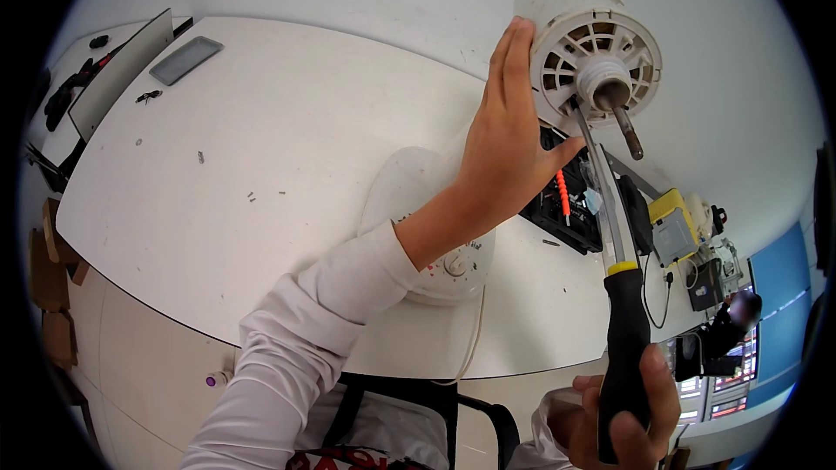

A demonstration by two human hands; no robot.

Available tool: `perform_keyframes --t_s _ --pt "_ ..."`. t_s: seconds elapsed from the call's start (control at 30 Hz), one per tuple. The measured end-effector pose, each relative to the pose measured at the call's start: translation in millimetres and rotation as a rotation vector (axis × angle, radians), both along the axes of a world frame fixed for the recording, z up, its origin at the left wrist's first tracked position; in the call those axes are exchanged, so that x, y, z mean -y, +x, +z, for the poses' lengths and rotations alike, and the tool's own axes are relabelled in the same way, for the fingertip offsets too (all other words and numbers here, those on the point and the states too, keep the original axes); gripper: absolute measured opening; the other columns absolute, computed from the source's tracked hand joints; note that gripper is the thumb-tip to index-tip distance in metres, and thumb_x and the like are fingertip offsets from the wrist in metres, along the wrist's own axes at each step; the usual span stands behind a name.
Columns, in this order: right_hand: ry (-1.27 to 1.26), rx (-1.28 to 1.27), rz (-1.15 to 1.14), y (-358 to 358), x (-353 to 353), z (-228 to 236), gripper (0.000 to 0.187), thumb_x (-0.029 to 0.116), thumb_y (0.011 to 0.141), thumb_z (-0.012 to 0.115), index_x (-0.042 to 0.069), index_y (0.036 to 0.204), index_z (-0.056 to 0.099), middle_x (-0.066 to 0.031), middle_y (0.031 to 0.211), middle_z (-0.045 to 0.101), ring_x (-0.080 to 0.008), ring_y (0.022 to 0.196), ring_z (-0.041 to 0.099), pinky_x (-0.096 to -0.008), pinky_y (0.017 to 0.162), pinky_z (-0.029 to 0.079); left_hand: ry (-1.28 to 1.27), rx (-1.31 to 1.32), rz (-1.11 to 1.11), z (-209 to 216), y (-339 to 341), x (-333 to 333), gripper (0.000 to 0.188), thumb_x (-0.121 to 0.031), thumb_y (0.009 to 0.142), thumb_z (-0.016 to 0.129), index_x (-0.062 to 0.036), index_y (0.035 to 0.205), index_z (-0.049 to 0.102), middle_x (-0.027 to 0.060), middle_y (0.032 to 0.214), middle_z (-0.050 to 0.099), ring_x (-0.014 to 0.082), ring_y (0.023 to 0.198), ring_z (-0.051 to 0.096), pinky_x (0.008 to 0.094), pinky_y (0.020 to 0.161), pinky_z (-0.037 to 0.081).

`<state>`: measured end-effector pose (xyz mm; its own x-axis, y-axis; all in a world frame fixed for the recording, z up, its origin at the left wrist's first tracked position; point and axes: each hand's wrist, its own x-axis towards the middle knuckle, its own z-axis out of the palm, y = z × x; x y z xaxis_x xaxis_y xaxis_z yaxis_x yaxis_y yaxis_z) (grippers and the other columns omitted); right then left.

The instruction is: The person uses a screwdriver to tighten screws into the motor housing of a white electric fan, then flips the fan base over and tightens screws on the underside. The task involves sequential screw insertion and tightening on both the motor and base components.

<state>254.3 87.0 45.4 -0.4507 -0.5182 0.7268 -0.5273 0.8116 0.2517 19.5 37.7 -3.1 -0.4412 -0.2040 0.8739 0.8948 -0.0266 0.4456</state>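
Observation:
A white fan motor housing (570, 52) with a slotted front, a central collar and a metal shaft stands up at the top right. My left hand (505, 135) holds its left side, fingers stretched along the casing, thumb close to the screwdriver's blade. In my right hand (640, 418), at the lower right, is a screwdriver (625, 331) with a black handle and a yellow ring. Its long metal blade points up, and the tip meets the slotted front just left of the collar. Below my left forearm is the white fan base (409, 183) with a knob; the forearm hides part of it.
An open black toolbox (544, 218) with an orange tool lies right of the base. Small screws (252, 198) are scattered on the white table (313, 96). A grey tray (185, 61) lies at the far left. A yellow-grey case (675, 231) and a seated person (727, 331) are at the right.

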Motion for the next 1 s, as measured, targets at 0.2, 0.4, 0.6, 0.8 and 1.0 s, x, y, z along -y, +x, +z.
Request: perform_keyframes --t_s 0.2,0.4,0.6,0.8,1.0 --pt "-0.935 0.795 -0.072 42.1 -3.4 0.9 0.058 0.033 0.087 0.053 0.001 0.133 0.037 -0.0242 0.102 0.059 -0.0201 0.073 0.061 -0.0274 0.065 0.048 -0.002 0.026 -0.071 -4.8 -1.7 0.1 0.104 -0.005 0.06 0.079 -0.0015 0.138 0.011 0.0196 0.132 0.032 0.0312 0.117 0.044 0.0381 0.094 0.043" --pt "-1.09 0.955 0.015 43.6 -12.3 -3.4 0.06 0.031 0.086 0.056 0.002 0.134 0.034 -0.0269 0.108 0.054 -0.0256 0.088 0.061 -0.0311 0.078 0.05 -0.038 0.076 -0.12 -3.8 1.4 3.4 0.103 -0.001 0.062 0.075 -0.0003 0.139 0.006 0.0209 0.131 0.034 0.0313 0.116 0.045 0.0375 0.096 0.042" --pt "-0.396 0.004 0.236 -5.8 2.0 -29.6 0.067 -0.003 0.074 0.068 0.001 0.127 0.026 -0.0334 0.118 0.046 -0.0325 0.093 0.061 -0.0252 0.086 0.049 -0.069 0.116 -0.175 -0.9 5.0 1.7 0.1 -0.01 0.067 0.075 0.0049 0.137 0.005 0.0253 0.142 0.016 0.0419 0.128 0.026 0.0406 0.1 0.036" --pt "-0.491 0.082 0.173 -6.3 -0.6 -36.2 0.074 -0.002 0.069 0.074 0.001 0.124 0.026 -0.0317 0.12 0.046 -0.0316 0.094 0.062 -0.0238 0.081 0.051 -0.053 0.082 -0.147 -1.2 3.5 3.3 0.102 -0.012 0.067 0.076 0.0058 0.137 0.005 0.0257 0.141 0.018 0.0408 0.128 0.028 0.0407 0.1 0.036" --pt "-0.333 -0.075 0.076 -15.0 7.9 -24.2 0.07 0.015 0.071 0.076 0.002 0.121 0.03 -0.0258 0.116 0.051 -0.0274 0.094 0.062 -0.0223 0.076 0.052 -0.088 0.042 -0.062 -1.9 0.7 0.2 0.107 -0.014 0.067 0.077 -0.0013 0.139 0.0 0.0219 0.13 0.035 0.0325 0.117 0.046 0.0391 0.096 0.041"
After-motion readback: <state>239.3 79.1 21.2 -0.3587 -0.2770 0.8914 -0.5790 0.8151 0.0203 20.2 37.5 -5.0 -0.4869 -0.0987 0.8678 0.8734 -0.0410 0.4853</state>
